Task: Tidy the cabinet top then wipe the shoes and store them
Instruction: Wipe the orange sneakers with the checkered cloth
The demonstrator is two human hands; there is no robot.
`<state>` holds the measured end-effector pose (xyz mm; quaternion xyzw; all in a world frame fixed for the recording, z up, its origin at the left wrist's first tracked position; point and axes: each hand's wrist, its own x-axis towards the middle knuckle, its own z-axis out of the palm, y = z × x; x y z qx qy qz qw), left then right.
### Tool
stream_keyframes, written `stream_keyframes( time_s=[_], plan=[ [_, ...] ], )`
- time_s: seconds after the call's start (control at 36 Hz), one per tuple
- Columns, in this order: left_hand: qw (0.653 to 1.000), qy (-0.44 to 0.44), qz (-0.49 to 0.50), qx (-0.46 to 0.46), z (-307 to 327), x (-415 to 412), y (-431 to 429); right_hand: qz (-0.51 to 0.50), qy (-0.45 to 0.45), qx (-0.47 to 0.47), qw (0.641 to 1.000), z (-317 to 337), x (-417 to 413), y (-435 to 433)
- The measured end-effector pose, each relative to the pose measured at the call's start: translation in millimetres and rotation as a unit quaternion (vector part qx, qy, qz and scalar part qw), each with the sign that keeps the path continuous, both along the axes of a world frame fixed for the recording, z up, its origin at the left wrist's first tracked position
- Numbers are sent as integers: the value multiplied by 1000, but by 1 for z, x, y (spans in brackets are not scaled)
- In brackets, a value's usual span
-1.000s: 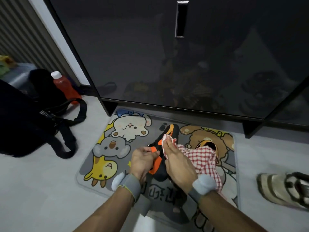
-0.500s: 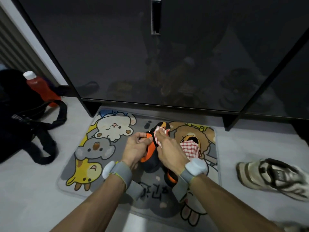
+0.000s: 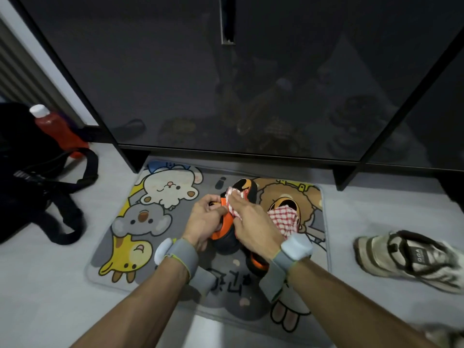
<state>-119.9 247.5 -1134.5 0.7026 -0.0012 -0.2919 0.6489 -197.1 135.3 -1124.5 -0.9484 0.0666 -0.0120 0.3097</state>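
Item: black and orange shoe (image 3: 247, 190), lifted over the middle of the cartoon animal mat (image 3: 140, 222), toe pointing toward the cabinet (image 3: 175, 84). Left hand (image 3: 203, 219): fingers curled round the shoe's near side, thumb laid on its orange band, gripping it. Right hand (image 3: 253, 226): fingers close together and nearly straight, pressing a red and white checked cloth (image 3: 283, 219) onto the top of the shoe; whether the thumb pinches the cloth cannot be told. The cloth bunches at the fingertips, passes under the palm and drapes off to the right. Second black and orange shoe (image 3: 257, 264): lying on the mat toward its right edge, its opening partly covered by the draped cloth, its heel showing below the right wrist. Both wrists carry grey bands with a white device, left (image 3: 179, 252) and right (image 3: 296, 247). Cabinet: dark glossy doors with a slim vertical handle (image 3: 228, 21), standing just beyond the mat's far edge. Grey floor (image 3: 50, 285): a white and grey sneaker (image 3: 411, 257) lies on its side beyond the mat's right edge; a black bag (image 3: 25, 172) with looping straps sits well off the left edge; a red bottle with a white cap (image 3: 55, 126) leans beside the bag, near the cabinet's left corner.
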Motion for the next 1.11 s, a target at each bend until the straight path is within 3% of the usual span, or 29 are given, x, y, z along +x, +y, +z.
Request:
stream_keyframes(
  time_s=[0.25,0.36,0.53,0.97,1.11],
  plan=[
    [1000,17,11,4,-1,0,-2,-27,-8,-12,1000,0,6,-11],
    [1000,19,4,20,-5,0,-2,-9,28,-14,999,-2,5,-8],
    [999,38,27,12,-8,1,6,21,5,-27,999,-3,-5,1],
    [998,54,35,16,-6,7,8,-103,101,-21,989,9,-12,26],
    [995,79,50,-23,-4,9,5,-95,29,-13,995,20,-4,11]
  ],
)
